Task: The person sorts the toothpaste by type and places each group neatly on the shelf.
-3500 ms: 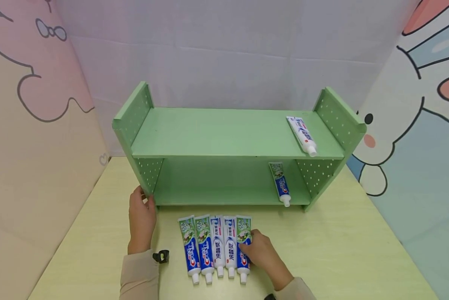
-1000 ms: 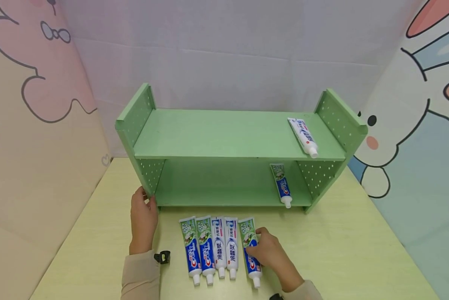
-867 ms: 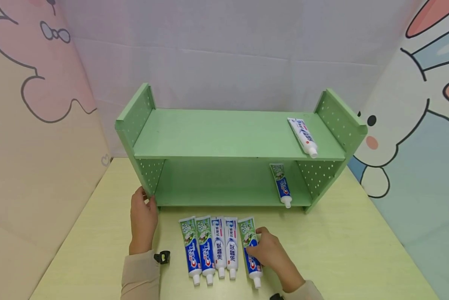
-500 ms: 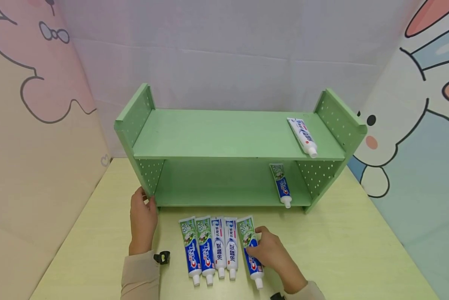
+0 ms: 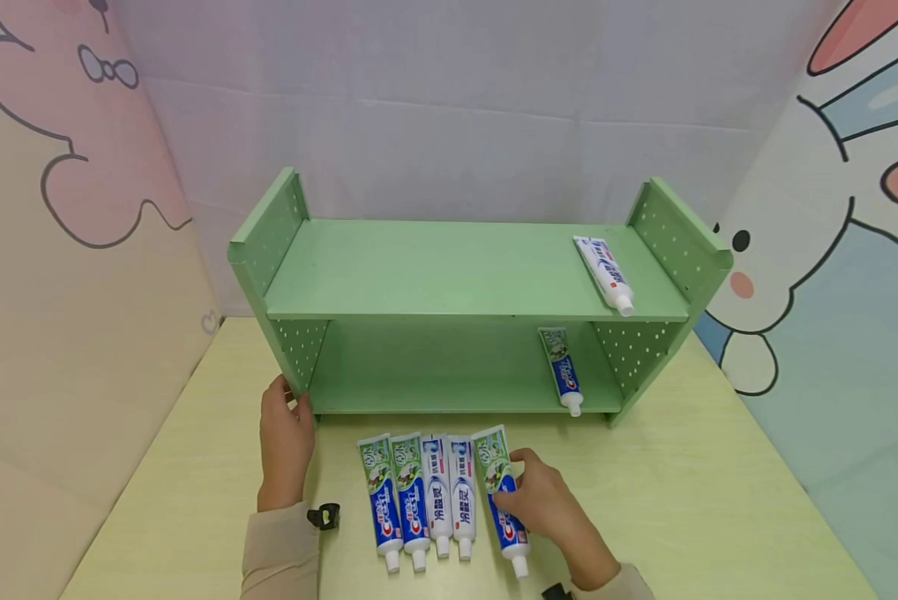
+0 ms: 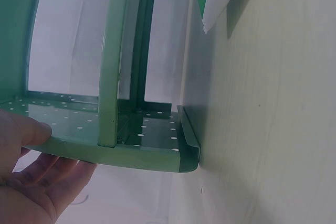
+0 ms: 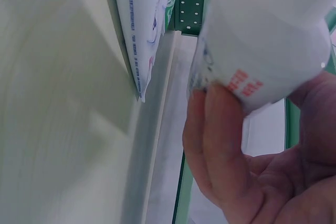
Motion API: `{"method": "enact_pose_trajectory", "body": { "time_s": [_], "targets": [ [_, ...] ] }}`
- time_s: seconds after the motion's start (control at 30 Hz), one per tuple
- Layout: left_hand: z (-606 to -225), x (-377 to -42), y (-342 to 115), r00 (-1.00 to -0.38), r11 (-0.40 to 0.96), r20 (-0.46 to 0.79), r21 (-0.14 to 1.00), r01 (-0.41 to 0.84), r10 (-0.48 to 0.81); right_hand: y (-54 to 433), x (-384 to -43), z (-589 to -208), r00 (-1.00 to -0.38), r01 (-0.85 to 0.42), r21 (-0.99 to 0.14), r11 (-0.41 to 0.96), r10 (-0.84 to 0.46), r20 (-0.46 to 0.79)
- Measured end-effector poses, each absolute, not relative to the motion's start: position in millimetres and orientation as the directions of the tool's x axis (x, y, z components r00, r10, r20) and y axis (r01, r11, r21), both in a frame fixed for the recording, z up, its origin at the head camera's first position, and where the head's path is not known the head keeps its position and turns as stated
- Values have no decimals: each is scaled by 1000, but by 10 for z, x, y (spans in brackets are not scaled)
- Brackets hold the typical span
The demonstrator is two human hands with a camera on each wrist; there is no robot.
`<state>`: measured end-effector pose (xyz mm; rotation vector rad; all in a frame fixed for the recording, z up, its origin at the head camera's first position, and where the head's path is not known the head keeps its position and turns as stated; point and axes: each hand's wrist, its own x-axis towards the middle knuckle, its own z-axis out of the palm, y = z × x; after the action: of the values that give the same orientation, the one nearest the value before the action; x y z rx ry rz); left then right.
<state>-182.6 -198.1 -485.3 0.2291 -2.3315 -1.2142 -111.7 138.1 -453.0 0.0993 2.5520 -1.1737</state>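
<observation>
In the head view, my right hand [image 5: 542,496] pinches a green-and-blue Crest toothpaste tube [image 5: 497,467] between thumb and fingers. The tube slants, its white cap toward me; up close in the right wrist view, the white cap end [image 7: 262,35] hides most of the rest. To its left lie two white toothpaste tubes [image 5: 462,492] and two more Crest tubes [image 5: 411,492], side by side on the table. My left hand [image 5: 283,446] grips the left side panel [image 6: 131,156] of a green two-tier shelf [image 5: 426,267], thumb on the inner face, fingers outside.
On the upper tier, toward the right, lies a white toothpaste tube [image 5: 604,273]. Below it on the lower tier is a Crest tube [image 5: 561,367]. The shelf stands on a pale yellow table [image 5: 681,500], with a cloth backdrop [image 5: 449,100] behind and cartoon-printed walls at both sides.
My right hand has drawn the rightmost Crest tube rightward out of the row and turned it aslant; its far end has lifted slightly in the last half second. My left hand stays on the shelf.
</observation>
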Motion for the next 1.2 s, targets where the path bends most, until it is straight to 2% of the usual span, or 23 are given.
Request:
{"method": "enact_pose_trajectory", "body": {
  "time_s": [1.2],
  "targets": [
    [-4846,-1825,-1977,-856,580,361,809,90,-371,1406,-1298,-4260,-970,150,-777,611,-62,-235]
  ]
}}
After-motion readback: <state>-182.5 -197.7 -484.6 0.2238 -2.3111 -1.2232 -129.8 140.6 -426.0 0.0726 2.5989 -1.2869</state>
